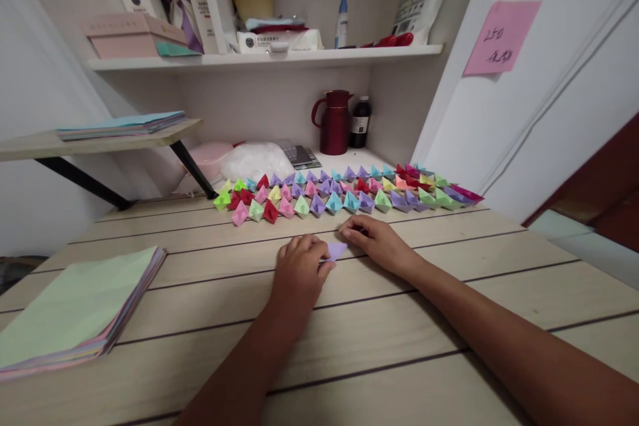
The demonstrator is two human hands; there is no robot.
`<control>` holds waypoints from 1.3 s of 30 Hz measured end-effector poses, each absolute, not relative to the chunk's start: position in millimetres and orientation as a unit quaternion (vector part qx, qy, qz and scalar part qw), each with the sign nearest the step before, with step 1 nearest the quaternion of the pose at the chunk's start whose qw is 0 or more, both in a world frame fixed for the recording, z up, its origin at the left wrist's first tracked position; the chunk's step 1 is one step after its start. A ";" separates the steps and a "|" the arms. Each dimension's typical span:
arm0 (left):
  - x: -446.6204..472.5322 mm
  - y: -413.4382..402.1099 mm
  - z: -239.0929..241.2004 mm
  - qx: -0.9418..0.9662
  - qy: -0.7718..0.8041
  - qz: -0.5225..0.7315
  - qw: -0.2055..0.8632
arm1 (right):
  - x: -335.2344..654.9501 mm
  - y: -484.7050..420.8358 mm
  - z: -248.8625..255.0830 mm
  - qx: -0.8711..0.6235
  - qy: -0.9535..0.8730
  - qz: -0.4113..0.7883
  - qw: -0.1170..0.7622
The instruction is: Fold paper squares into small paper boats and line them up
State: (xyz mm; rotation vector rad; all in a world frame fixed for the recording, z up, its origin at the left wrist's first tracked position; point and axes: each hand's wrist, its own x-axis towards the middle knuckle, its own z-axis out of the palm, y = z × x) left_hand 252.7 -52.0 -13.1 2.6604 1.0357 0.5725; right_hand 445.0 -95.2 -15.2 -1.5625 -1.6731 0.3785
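Note:
A small piece of folded purple paper [336,251] is pinched between the thumb and fingers of my left hand [301,265], low over the table. Its pointed end faces right, and my left fingers hide the rest. Just to the right of that tip, my right hand [372,239] rests on the tabletop with its fingers curled in; no object shows in them. Behind both hands stand rows of small folded paper boats [317,205] in purple, pink, blue, green, red and yellow.
A stack of coloured paper sheets [80,306] lies at the left on the slatted wooden table [210,346]. More sheets [122,125] sit on a small raised shelf [100,144]. A dark red jug [335,123] and a dark bottle [360,123] stand at the back.

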 end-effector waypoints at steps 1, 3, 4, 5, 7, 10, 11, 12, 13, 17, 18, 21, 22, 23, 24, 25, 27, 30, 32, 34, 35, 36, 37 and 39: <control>252.7 -52.3 -12.8 0.907 0.354 0.196 0.116 | 445.6 -95.9 -15.3 -0.614 -0.665 0.157 0.395; 252.8 -52.7 -12.7 0.906 0.354 0.198 0.119 | 444.9 -95.1 -16.0 -0.620 -0.679 0.139 0.368; 252.9 -52.8 -12.9 0.906 0.353 0.199 0.120 | 443.7 -93.8 -16.7 -0.629 -0.684 0.117 0.349; 252.9 -52.7 -13.2 0.906 0.353 0.202 0.120 | 442.4 -92.0 -17.5 -0.641 -0.687 0.092 0.330; 252.8 -52.1 -14.3 0.905 0.352 0.206 0.118 | 439.7 -88.3 -19.4 -0.660 -0.686 0.056 0.302; 252.7 -50.4 -15.4 0.905 0.351 0.210 0.117 | 436.7 -86.2 -22.0 -0.671 -0.681 0.043 0.292; 252.7 -50.0 -15.3 0.906 0.350 0.208 0.117 | 435.8 -86.7 -22.5 -0.674 -0.681 0.035 0.286; 252.7 -49.7 -14.9 0.906 0.350 0.206 0.118 | 434.9 -87.6 -22.7 -0.677 -0.681 0.024 0.278; 252.8 -49.6 -14.2 0.906 0.351 0.205 0.118 | 434.0 -88.6 -22.7 -0.679 -0.683 0.012 0.268; 252.9 -50.1 -11.1 0.902 0.347 0.227 0.121 | 432.1 -91.0 -21.7 -0.683 -0.686 -0.007 0.250; 252.8 -50.2 -10.9 0.904 0.341 0.229 0.120 | 432.3 -90.6 -21.7 -0.682 -0.686 -0.002 0.253; 252.0 -50.7 -12.9 0.923 0.314 0.199 0.097 | 434.2 -88.1 -22.6 -0.677 -0.686 0.015 0.266; 251.6 -51.0 -14.1 0.931 0.304 0.186 0.086 | 435.1 -87.2 -23.1 -0.675 -0.686 0.019 0.269; 251.2 -51.4 -15.4 0.936 0.295 0.176 0.075 | 435.9 -86.5 -23.6 -0.674 -0.687 0.022 0.272; 250.7 -51.8 -16.6 0.939 0.290 0.172 0.067 | 436.9 -86.2 -23.9 -0.672 -0.687 0.026 0.275; 250.3 -52.1 -17.6 0.941 0.287 0.169 0.064 | 438.0 -86.5 -24.0 -0.669 -0.688 0.030 0.278; 249.6 -52.6 -18.6 0.941 0.289 0.165 0.066 | 440.9 -88.9 -23.2 -0.661 -0.693 0.038 0.286; 248.5 -51.2 -18.2 0.938 0.300 0.155 0.083 | 447.4 -97.0 -19.6 -0.621 -0.706 0.074 0.332; 247.1 -48.4 -17.6 0.932 0.306 0.158 0.108 | 452.2 -102.9 -17.0 -0.577 -0.729 0.109 0.351; 244.9 -44.2 -17.5 0.926 0.310 0.163 0.140 | 456.0 -107.0 -15.6 -0.547 -0.760 0.119 0.331; 243.6 -41.8 -17.8 0.924 0.310 0.164 0.154 | 457.1 -107.9 -15.4 -0.542 -0.772 0.112 0.312; 242.3 -39.5 -18.2 0.922 0.309 0.163 0.166 | 457.6 -108.0 -15.6 -0.544 -0.780 0.100 0.294; 241.1 -37.3 -18.7 0.922 0.306 0.161 0.174 | 457.5 -107.5 -15.9 -0.550 -0.782 0.086 0.280; 239.5 -34.0 -19.8 0.925 0.294 0.159 0.179 | 455.9 -105.0 -16.6 -0.565 -0.779 0.067 0.262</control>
